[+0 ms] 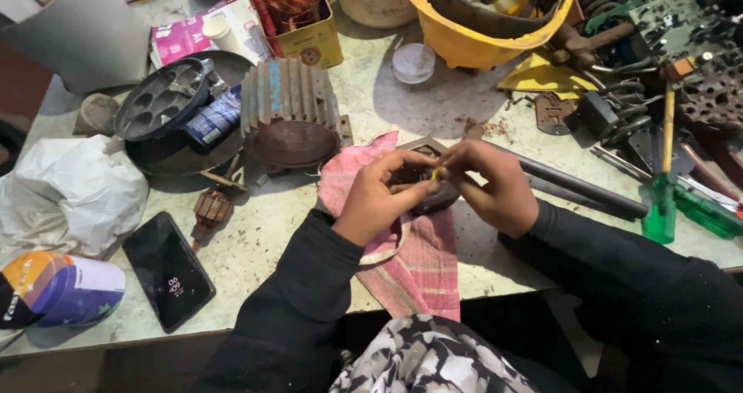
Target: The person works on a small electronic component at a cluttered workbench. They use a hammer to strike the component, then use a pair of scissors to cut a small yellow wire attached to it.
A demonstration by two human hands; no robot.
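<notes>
Curling around a small dark metal part (430,194), the left hand (381,198) grips it above the pink cloth (422,265) on the surface (263,238); the right hand (491,186) pinches a yellowish bit (436,174) (too small to tell) against it.

Both forearms are angled inward, left hand (379,199) and right hand (489,184) brought together at centre, fingers curled, fingertips (438,172) pinched close, knuckles up.

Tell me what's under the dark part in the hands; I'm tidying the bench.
A pink striped cloth lies under the dark part; both hands hide where they meet.
</notes>
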